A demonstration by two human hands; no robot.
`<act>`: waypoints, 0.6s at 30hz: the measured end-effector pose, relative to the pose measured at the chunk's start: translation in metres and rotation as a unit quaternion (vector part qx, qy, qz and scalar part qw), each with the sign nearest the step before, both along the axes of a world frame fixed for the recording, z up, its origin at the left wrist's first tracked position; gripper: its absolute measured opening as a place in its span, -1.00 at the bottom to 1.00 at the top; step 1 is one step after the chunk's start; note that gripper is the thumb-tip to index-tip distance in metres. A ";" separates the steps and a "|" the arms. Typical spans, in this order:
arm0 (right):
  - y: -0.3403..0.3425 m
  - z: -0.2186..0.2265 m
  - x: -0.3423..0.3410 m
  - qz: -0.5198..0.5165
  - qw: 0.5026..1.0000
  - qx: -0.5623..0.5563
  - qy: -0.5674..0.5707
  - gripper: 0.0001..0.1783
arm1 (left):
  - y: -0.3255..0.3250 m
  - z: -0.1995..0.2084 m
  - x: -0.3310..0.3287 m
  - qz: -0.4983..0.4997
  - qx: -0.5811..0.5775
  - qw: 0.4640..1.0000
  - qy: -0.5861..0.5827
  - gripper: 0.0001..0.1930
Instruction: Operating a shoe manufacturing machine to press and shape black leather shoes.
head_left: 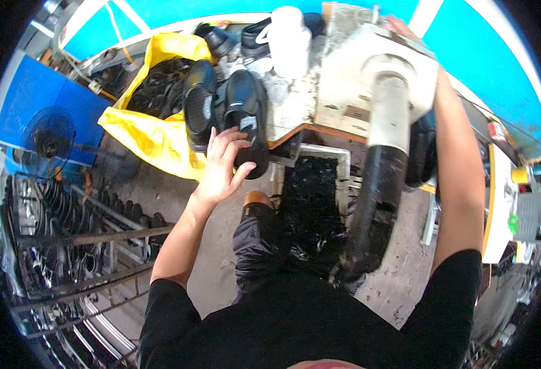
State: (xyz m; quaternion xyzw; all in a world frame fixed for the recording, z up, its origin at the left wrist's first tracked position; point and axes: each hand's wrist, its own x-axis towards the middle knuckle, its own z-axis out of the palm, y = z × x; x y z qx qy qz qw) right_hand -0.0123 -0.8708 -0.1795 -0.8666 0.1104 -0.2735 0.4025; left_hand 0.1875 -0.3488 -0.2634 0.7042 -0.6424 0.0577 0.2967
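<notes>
My left hand [223, 161] is at the heel of a black slip-on shoe [246, 92], its fingers over the shoe's opening and its thumb lower on the heel. A second black shoe [200, 101] lies just left of it; both have their toes pointing away from me. My right arm reaches forward along a white machine [344, 86] with a thick grey and black hose [388, 123]. Most of my right hand [400, 27] is hidden behind the machine's top; only part of it shows. Another black shoe [422, 150] shows between the hose and my right forearm.
A yellow sack [153, 132] with dark scraps hangs open at the left. A white jug [289, 43] stands on the bench behind the shoes. Under the machine is a bin [343, 184] of black scraps. Racks of shoes [86, 246] and a fan [49, 144] stand left.
</notes>
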 end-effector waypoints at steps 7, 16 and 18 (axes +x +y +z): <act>0.076 0.008 0.049 -0.023 0.983 0.183 0.007 -0.32 | 0.050 -0.018 0.067 0.315 -0.065 0.943 -0.080 -0.49; -0.012 -0.021 0.019 0.058 0.987 -0.150 -0.023 -0.39 | 0.100 0.009 0.043 0.232 -0.282 0.853 0.374 -0.62; 0.002 -0.020 0.027 0.100 0.992 -0.067 -0.024 -0.42 | 0.133 0.021 0.022 0.235 -0.304 0.847 0.367 -0.59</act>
